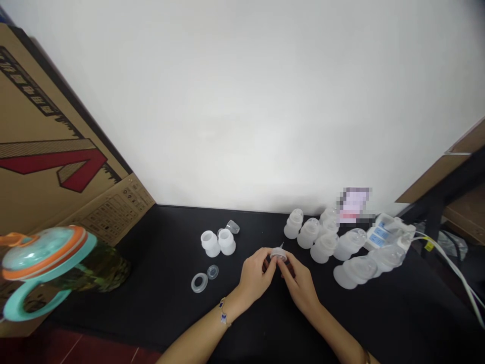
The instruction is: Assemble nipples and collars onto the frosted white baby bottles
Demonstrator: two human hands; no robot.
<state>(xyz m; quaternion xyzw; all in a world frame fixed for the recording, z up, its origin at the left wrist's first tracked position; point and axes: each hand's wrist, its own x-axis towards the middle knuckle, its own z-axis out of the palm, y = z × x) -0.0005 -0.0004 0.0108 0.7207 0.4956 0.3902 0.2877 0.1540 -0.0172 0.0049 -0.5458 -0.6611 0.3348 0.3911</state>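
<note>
Silicone fitting [278, 255], translucent and small, sits pinched between both hands just left of the frosted bottle cluster [325, 247]. We judge it light, soft and slippery, best held by its rim. We record the left hand [257, 275] and right hand [299, 283] closed on it, wrists low, forearms converging over the black tabletop [113, 313].

Bright, even light; washed-out white wall [242, 101]; faint shadows; curved fisheye edges; one pixelated patch [354, 205]
</note>
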